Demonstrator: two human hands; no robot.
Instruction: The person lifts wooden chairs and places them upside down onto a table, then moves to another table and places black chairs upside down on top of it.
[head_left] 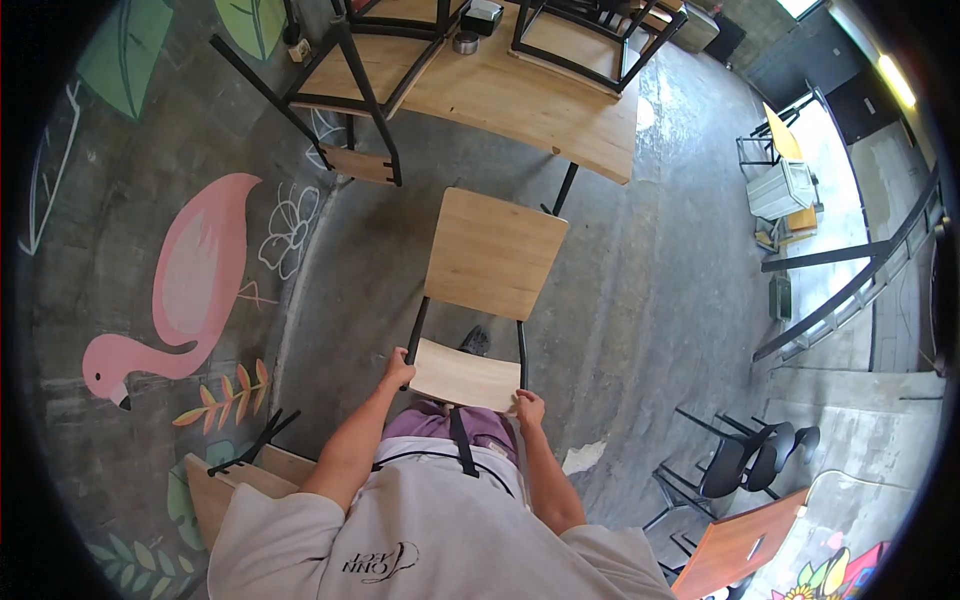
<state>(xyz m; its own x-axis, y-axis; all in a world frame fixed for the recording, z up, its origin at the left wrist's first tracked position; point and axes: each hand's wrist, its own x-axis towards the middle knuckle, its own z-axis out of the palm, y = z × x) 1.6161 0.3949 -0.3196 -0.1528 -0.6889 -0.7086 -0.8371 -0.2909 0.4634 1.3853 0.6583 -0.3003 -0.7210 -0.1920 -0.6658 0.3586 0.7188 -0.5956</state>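
A chair with a light wooden seat (495, 253) and black metal frame stands upright in front of me, its backrest (466, 375) nearest my body. My left hand (400, 370) is closed round the left end of the backrest, at the black post. At the right end, my right hand (530, 405) grips the backrest's edge with bent fingers. Beyond the seat is a long wooden table (520, 100), apart from the chair. One dark shoe (475, 341) shows between seat and backrest.
Upturned chairs (370, 80) rest on the table, near a round metal tin (466, 42) and a napkin box (482, 17). A painted wall (200, 270) runs along the left. Black chairs (735, 462) and a reddish-brown tabletop (745, 545) stand at lower right.
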